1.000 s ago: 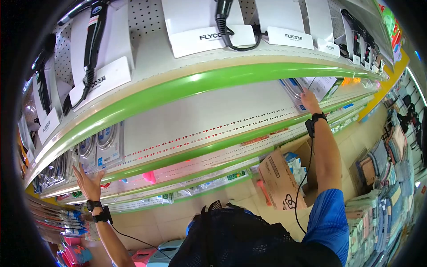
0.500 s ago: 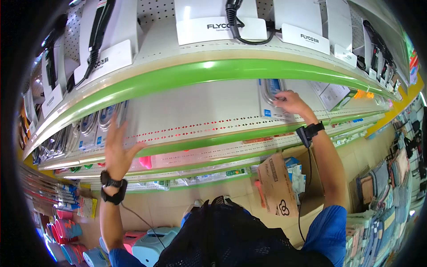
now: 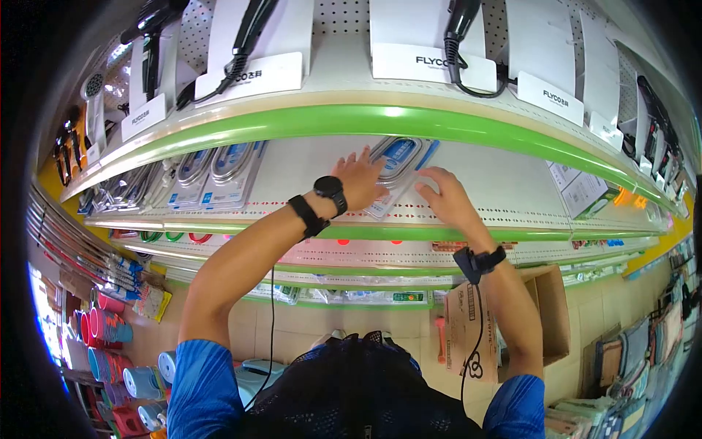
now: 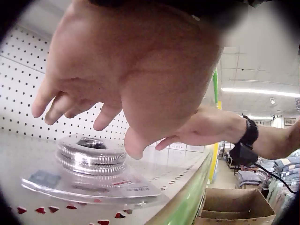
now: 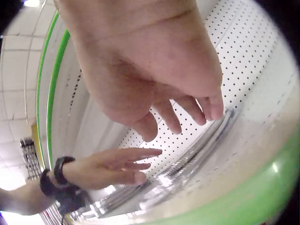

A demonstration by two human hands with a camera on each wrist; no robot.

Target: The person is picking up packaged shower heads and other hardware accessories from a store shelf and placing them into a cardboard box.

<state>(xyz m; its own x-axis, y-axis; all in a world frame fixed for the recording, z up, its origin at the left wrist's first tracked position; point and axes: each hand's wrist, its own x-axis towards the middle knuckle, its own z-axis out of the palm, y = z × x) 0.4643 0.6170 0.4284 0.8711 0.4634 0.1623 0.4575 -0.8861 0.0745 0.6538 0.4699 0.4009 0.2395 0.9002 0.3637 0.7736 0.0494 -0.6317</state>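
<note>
A blister-packed coiled metal shower hose (image 3: 401, 157) lies on the white shelf between my two hands. My left hand (image 3: 358, 184) is at its left edge, fingers spread and holding nothing. In the left wrist view this hand hovers over the shelf, and the ribbed coil (image 4: 91, 157) lies flat beneath the fingers. My right hand (image 3: 447, 201) is at the pack's right side with its fingers loosely bent. The right wrist view shows no thing in its grasp. More hose packs (image 3: 230, 172) lie farther left on the same shelf.
A green-edged upper shelf (image 3: 380, 117) with hair dryers on display overhangs this one. White boxes (image 3: 581, 192) stand at the right end. On the floor below is an open carton (image 3: 545, 314), with stacked buckets (image 3: 106, 325) at left and folded textiles (image 3: 610, 358) at right.
The right hand has brought the hose pack leftward along the shelf and let go of it. The left hand has moved right from the other packs to this one. The head view has shifted left.
</note>
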